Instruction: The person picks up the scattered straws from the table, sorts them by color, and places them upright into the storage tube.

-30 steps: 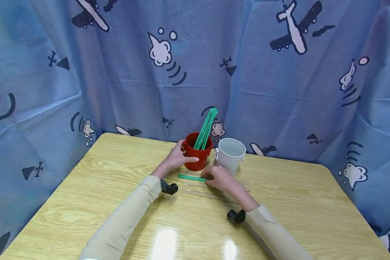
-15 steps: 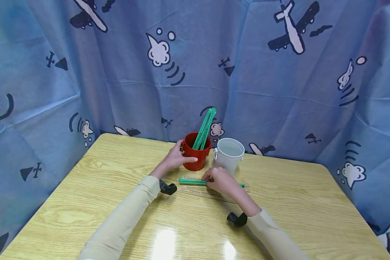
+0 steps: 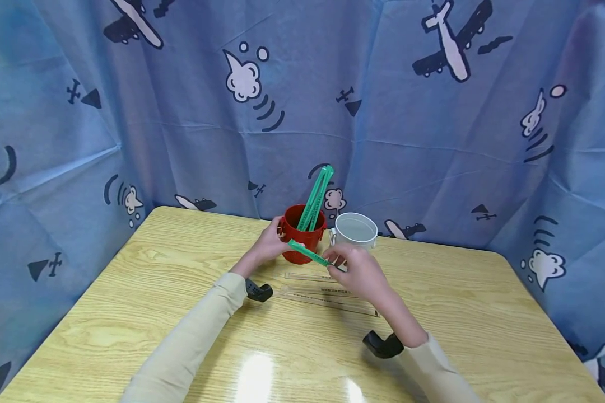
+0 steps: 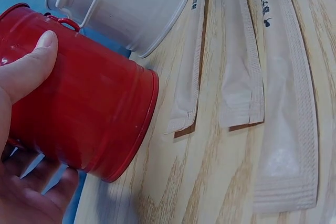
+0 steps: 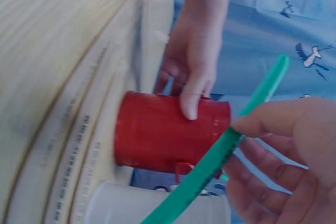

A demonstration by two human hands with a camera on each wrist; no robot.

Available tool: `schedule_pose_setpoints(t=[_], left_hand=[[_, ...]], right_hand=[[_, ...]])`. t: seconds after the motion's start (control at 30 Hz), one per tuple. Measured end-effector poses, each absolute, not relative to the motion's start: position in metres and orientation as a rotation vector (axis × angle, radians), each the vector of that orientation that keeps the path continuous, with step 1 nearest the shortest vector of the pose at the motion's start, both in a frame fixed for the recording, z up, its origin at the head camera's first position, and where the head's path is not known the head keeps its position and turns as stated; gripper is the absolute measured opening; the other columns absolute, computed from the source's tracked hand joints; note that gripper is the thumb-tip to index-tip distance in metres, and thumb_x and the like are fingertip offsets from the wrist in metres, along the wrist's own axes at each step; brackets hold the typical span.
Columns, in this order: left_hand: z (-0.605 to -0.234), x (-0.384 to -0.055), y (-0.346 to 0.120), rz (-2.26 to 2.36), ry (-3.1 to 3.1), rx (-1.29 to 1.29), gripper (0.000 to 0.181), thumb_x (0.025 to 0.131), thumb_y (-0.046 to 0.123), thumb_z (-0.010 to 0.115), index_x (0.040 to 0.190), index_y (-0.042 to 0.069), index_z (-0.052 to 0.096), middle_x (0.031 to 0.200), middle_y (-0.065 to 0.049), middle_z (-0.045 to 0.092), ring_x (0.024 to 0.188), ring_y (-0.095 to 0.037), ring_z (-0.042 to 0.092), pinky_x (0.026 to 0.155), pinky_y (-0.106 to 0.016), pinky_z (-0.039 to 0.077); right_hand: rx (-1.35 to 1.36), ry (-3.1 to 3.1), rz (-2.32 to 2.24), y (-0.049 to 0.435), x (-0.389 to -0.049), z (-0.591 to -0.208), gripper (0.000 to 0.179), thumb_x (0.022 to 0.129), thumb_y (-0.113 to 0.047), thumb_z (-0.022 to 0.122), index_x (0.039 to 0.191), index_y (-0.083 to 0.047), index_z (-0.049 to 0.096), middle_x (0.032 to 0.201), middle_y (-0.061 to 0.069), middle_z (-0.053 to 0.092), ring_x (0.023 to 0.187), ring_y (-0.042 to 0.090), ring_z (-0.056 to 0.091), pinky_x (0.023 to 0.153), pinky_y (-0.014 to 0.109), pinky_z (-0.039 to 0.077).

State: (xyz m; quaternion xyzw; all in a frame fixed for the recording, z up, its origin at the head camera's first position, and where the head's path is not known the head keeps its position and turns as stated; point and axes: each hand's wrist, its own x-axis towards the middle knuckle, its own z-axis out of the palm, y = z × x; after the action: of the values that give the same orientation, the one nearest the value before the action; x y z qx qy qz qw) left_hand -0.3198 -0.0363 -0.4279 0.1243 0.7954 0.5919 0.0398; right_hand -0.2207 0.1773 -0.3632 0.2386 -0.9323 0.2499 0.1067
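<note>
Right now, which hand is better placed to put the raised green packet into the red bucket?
Probably the right: the right hand pinches the green packet above the table, close to the red bucket. The left hand is busy holding that bucket.

At the centre of the head view, one red bucket (image 3: 313, 240) and one white bucket (image 4: 118, 11) make two, with three pale packets (image 4: 286, 114) below them on one table (image 3: 101, 291). One green packet (image 3: 308, 253) is in one right hand (image 3: 360, 272), and at least two upright green packets (image 3: 312, 206) rise from the red bucket, exact number unclear. One left hand (image 3: 269, 244) and two black wrist pieces (image 3: 383, 345) also show.
</note>
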Motion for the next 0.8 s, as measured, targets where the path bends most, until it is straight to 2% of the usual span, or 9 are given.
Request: schedule_pose_setpoints(t=[0.2, 0.5, 0.8], left_hand=[[-0.429, -0.320, -0.037, 1.804, 2.447, 0.378, 0.085, 0.078, 0.017, 0.080, 0.146, 0.007, 0.030, 0.143, -0.012, 0.044, 0.127, -0.029, 0.046, 0.102, -0.045, 0.045], [-0.431, -0.322, -0.037, 1.802, 2.450, 0.379, 0.086, 0.078, 0.020, 0.080, 0.146, 0.008, 0.029, 0.144, -0.011, 0.044, 0.127, -0.027, 0.045, 0.103, -0.044, 0.045], [-0.431, -0.321, -0.037, 1.808, 2.448, 0.383, 0.085, 0.078, 0.019, 0.080, 0.146, 0.008, 0.029, 0.144, -0.011, 0.044, 0.129, -0.028, 0.044, 0.105, -0.044, 0.044]], right_hand=[[0.625, -2.619, 0.808, 0.177, -0.218, -0.345, 0.018, 0.083, -0.007, 0.072, 0.100, -0.010, 0.070, 0.090, 0.003, 0.069, 0.079, 0.016, 0.066, 0.068, 0.035, 0.057], [0.577, -2.365, 0.965, 0.178, -0.225, -0.316, 0.019, 0.085, -0.007, 0.070, 0.104, -0.007, 0.070, 0.096, 0.007, 0.070, 0.081, 0.017, 0.065, 0.068, 0.034, 0.056], [0.469, -2.138, 1.260, 0.167, -0.236, -0.294, 0.017, 0.088, -0.014, 0.069, 0.105, -0.008, 0.070, 0.097, 0.008, 0.070, 0.084, 0.003, 0.060, 0.071, 0.016, 0.050]])
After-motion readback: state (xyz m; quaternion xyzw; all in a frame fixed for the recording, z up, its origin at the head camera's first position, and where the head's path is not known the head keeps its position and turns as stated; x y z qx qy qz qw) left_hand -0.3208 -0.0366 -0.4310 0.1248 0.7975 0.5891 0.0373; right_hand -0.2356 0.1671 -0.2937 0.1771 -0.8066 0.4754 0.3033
